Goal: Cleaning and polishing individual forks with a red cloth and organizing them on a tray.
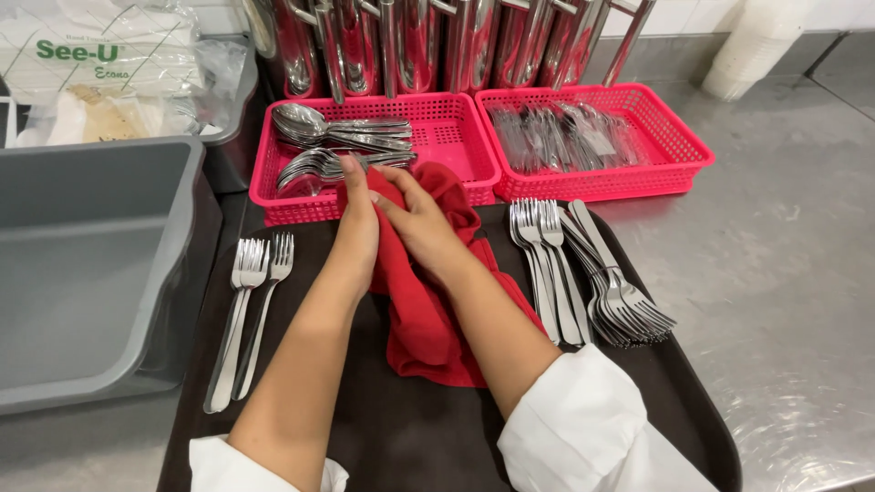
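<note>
While both hands bunch red cloth (424, 319) nr spoon basket (456, 146), L hand (357, 214) & R hand (419, 223) grip closed on it; item inside hidden.

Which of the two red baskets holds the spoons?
The left red basket, just beyond the hands and red cloth; spoons lie along its left side. The right red basket holds flatter cutlery.

Soft red cloth (424, 310), glossy metal forks (583, 273), red plastic mesh baskets (474, 146).
</note>
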